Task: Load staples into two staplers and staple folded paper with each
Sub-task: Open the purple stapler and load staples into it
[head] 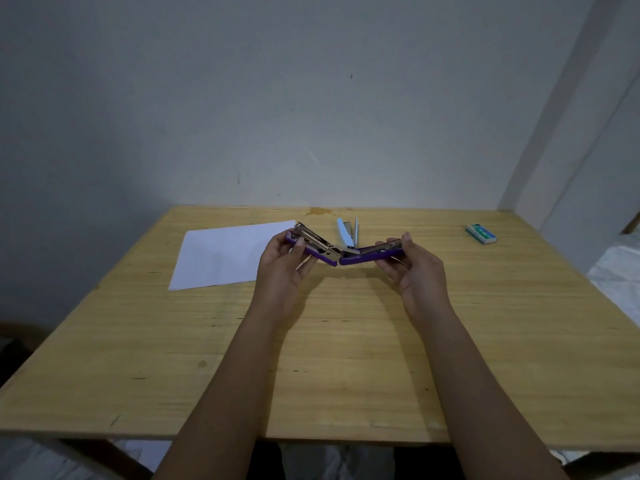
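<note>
A purple stapler [349,259] is swung wide open above the table, its metal staple channel showing on the left half. My left hand [285,268] grips the left half with the channel. My right hand [414,271] grips the purple right half. Behind it a light blue stapler [347,232] lies on the table, also opened. A white sheet of paper [225,254] lies flat to the left, partly hidden by my left hand. A green staple box [481,234] sits at the far right.
The wooden table [346,358] stands against a plain wall. Its near half holds only my forearms. A brown stain [318,212] marks the far edge. White cloth [620,275] lies beyond the right edge.
</note>
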A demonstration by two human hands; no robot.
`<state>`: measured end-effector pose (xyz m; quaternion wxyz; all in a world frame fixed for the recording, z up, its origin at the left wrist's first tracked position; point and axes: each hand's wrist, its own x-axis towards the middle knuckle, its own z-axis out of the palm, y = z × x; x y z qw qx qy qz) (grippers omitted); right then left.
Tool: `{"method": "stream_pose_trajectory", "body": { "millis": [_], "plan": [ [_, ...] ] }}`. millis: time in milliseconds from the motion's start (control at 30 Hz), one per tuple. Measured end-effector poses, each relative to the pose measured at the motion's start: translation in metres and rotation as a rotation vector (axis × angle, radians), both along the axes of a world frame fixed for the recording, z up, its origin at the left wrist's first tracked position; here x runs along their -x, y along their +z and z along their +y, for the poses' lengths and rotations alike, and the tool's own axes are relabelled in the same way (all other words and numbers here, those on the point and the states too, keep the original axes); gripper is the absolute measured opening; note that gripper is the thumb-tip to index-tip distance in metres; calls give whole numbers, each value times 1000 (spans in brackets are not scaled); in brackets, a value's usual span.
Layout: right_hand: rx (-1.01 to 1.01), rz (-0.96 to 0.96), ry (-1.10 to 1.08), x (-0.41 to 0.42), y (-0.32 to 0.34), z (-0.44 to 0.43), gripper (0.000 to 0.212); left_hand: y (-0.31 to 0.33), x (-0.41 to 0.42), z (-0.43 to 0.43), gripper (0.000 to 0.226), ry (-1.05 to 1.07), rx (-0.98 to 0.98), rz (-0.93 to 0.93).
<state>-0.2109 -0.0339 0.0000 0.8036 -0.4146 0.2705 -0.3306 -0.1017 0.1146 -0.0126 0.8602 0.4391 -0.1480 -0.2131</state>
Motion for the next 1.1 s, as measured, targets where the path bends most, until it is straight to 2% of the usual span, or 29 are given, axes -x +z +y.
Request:
{"method": "stream_pose_trajectory", "body": {
  "millis": [133,300,433,533,600,700,767,800,900,933,1100],
  "plan": [
    [-254,-184,23,2,1,0,19,5,4,0,14,19,123,134],
    [-316,-256,31,3,-1,5,19,6,6,-1,25,8,154,165],
    [-224,-278,30,-2,-4,10,21,9,8,0,25,30,172,221],
    [-182,-295,38,-10,-2,18,22,14,2,8,15,41,216,273],
    [-144,-290,53,-18,3,29,23,17,-3,14,13,52,153,211],
    [-135,-289,102,-34,9,53,24,15,-11,27,37,160,37,81],
    [-116,-290,179,-45,9,68,23,14,-19,41,53,283,3,110],
    [-88,-277,227,-50,8,76,21,14,-23,51,52,334,1,141],
    [76,-172,340,-61,4,95,18,13,-33,73,19,428,1,232],
    [142,-145,370,-65,2,102,18,12,-36,79,15,459,5,267],
    [471,-48,434,-73,-3,122,17,8,-44,93,34,509,5,346]
  ]
}}
